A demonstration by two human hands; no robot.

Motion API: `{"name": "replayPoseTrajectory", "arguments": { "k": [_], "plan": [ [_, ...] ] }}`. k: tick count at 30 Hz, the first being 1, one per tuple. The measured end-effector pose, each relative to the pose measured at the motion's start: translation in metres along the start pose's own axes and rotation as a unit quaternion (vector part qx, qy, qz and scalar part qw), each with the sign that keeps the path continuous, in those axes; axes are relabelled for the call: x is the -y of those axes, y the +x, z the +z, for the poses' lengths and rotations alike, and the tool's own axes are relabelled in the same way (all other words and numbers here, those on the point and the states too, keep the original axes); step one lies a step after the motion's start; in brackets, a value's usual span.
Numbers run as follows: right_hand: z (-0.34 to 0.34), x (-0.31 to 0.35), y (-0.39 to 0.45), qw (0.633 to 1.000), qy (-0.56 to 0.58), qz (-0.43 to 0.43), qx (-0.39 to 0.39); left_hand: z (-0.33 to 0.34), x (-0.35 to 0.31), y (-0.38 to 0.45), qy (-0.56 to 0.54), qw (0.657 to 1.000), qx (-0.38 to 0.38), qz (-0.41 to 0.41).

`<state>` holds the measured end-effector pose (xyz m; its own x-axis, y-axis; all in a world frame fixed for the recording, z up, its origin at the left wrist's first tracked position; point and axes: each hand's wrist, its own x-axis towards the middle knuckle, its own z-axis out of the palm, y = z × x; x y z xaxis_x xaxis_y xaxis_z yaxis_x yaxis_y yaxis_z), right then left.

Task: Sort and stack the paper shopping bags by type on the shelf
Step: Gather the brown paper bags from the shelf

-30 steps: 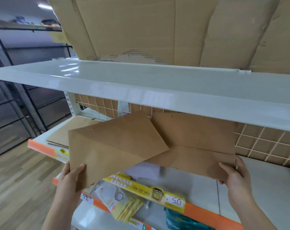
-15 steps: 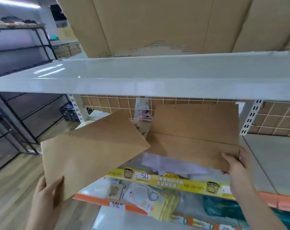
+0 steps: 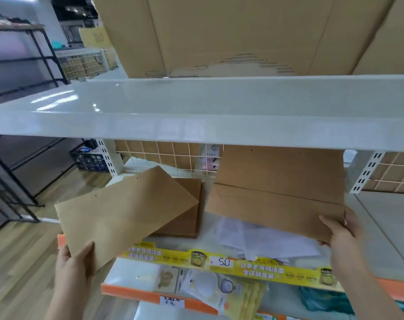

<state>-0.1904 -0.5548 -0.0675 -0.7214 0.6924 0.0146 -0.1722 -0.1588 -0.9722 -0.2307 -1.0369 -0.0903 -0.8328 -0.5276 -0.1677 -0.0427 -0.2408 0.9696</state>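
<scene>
Upper shelf (image 3: 196,116) spans frame centre; cardboard boxes (image 3: 231,31) on it at top. Below, middle shelf (image 3: 381,227): bag stack (image 3: 187,215) centre-left, loose sheets (image 3: 265,241) to its right. Left hand (image 3: 74,262), lower left, holds flat bag (image 3: 122,215) w/ its far corner over the stack; right hand (image 3: 344,236), lower right, holds folded bag (image 3: 279,192) above the sheets.

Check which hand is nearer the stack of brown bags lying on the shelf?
Left. The left hand grips a flat bag that overlaps the stack of brown bags. The right hand holds another bag farther to the stack's right.
</scene>
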Motion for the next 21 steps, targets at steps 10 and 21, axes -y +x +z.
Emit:
{"name": "replayPoseTrajectory", "arguments": {
  "k": [10, 21],
  "plan": [
    [0.04, -0.003, 0.014, 0.998, -0.018, 0.02, 0.062, 0.032, 0.015, 0.078, 0.301, 0.953, 0.035, 0.007],
    [0.151, -0.034, -0.042, 0.972, -0.13, 0.109, 0.16, 0.041, 0.015, 0.163, 0.515, 0.853, 0.075, 0.033]
  ]
}}
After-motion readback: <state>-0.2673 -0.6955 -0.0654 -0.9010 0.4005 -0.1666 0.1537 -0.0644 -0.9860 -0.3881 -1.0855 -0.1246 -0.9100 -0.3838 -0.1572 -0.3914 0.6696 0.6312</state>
